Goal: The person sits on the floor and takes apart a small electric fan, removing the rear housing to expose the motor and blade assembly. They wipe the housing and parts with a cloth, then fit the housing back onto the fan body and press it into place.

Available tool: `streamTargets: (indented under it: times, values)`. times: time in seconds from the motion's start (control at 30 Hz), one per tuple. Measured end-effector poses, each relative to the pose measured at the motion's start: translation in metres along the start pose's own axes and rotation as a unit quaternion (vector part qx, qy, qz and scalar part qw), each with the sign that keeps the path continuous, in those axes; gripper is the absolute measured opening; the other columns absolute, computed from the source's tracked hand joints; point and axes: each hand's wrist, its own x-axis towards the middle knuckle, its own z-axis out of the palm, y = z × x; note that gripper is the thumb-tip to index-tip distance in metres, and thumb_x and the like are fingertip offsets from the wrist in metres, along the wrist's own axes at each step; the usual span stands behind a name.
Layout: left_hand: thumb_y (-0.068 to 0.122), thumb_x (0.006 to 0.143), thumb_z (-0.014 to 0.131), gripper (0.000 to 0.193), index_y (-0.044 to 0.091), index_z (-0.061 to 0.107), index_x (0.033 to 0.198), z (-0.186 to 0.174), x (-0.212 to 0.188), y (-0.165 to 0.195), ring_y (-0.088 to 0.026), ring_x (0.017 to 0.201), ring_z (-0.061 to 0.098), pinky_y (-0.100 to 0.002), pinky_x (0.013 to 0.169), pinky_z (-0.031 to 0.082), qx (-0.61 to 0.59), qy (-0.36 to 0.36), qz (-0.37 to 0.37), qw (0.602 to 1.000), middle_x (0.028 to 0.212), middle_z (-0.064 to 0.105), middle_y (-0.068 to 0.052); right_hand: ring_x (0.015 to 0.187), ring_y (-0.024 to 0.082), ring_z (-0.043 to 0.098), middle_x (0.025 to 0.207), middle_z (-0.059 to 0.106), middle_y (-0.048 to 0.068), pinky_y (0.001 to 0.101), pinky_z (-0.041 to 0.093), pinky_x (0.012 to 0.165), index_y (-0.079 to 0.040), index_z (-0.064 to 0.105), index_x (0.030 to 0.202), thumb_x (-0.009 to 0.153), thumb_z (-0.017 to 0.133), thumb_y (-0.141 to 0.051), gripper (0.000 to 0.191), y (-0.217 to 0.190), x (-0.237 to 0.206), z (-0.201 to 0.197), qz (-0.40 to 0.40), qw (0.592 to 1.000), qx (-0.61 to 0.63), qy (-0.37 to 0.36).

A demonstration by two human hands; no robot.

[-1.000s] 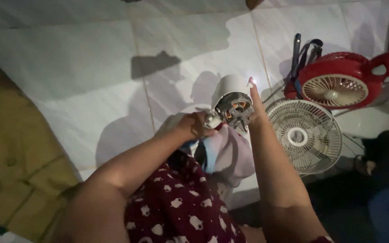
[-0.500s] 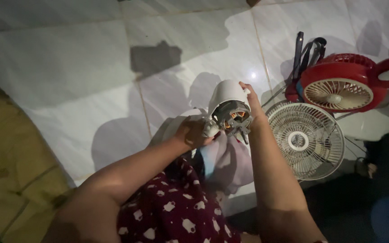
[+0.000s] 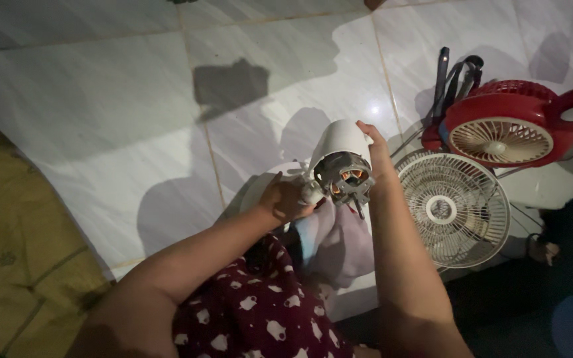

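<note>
Head view, looking down over a lap in dark red cloth with small white figures [image 3: 260, 318] onto a white marbled tile floor [image 3: 101, 113]. Held up between both hands, above the lap and just left of the fan grilles: a white fan motor housing [image 3: 341, 142] with the bare motor [image 3: 343, 178] facing the camera, copper windings showing inside a grey metal frame. Right hand [image 3: 374, 151] flat against the right side of the housing, fingers stretched up along the white shell. Left hand [image 3: 285, 199] closed around the lower left of the motor, fingers curled on a small white part there; exactly what sits under the fingers cannot be told. Just below the motor, a pale lilac cloth [image 3: 339, 245] draped over the knees. To the right, on the floor, a round white fan grille [image 3: 452, 212] lying flat, touching or overlapping a red fan body [image 3: 505, 126] with a cream grille inside it. Behind the red fan, dark handles of tools [image 3: 452, 76], too dim to name. At far left, a yellowish patterned mat [image 3: 14, 252].
</note>
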Motion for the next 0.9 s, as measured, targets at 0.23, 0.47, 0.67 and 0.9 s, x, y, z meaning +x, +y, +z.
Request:
streamTargets:
  times: [0.23, 0.47, 0.67, 0.9]
  values:
    - [0.05, 0.092, 0.052, 0.053, 0.023, 0.06, 0.136, -0.009, 0.001, 0.002, -0.03, 0.126, 0.058, -0.055, 0.11, 0.03, -0.108, 0.03, 0.016, 0.994, 0.137, 0.064, -0.009, 0.068, 0.026, 0.068, 0.08, 0.07, 0.011, 0.041, 0.058, 0.068, -0.008, 0.069, 0.091, 0.089, 0.068, -0.047, 0.039, 0.005, 0.008, -0.003, 0.035, 0.999, 0.001, 0.007]
    - [0.054, 0.086, 0.061, 0.048, 0.028, 0.067, 0.126, -0.029, 0.001, -0.006, -0.03, 0.12, 0.064, -0.062, 0.114, 0.031, 0.081, 0.044, 0.083, 0.992, 0.126, 0.071, -0.007, 0.078, 0.028, 0.068, 0.09, 0.07, 0.012, 0.0425, 0.059, 0.075, -0.006, 0.068, 0.103, 0.094, 0.067, -0.049, 0.044, 0.012, 0.001, 0.003, 0.004, 0.999, 0.042, -0.023]
    - [0.066, 0.072, 0.075, 0.075, 0.019, 0.065, 0.129, -0.059, 0.023, -0.068, -0.03, 0.115, 0.066, -0.066, 0.122, 0.014, -0.01, -0.143, 0.058, 0.988, 0.112, 0.075, -0.01, 0.11, 0.032, 0.067, 0.128, 0.068, 0.012, 0.0491, 0.058, 0.085, -0.013, 0.058, 0.137, 0.084, 0.049, -0.07, 0.078, 0.037, -0.054, 0.015, 0.042, 0.997, 0.057, 0.002]
    - [0.049, 0.068, 0.081, 0.079, 0.026, 0.059, 0.14, -0.092, 0.025, -0.098, -0.029, 0.11, 0.07, -0.06, 0.127, 0.019, -0.032, -0.201, 0.011, 0.979, 0.108, 0.078, -0.009, 0.116, 0.031, 0.066, 0.136, 0.064, 0.012, 0.0466, 0.056, 0.093, -0.011, 0.053, 0.145, 0.091, 0.047, -0.069, 0.079, 0.054, -0.059, 0.016, 0.027, 0.988, 0.116, -0.102]
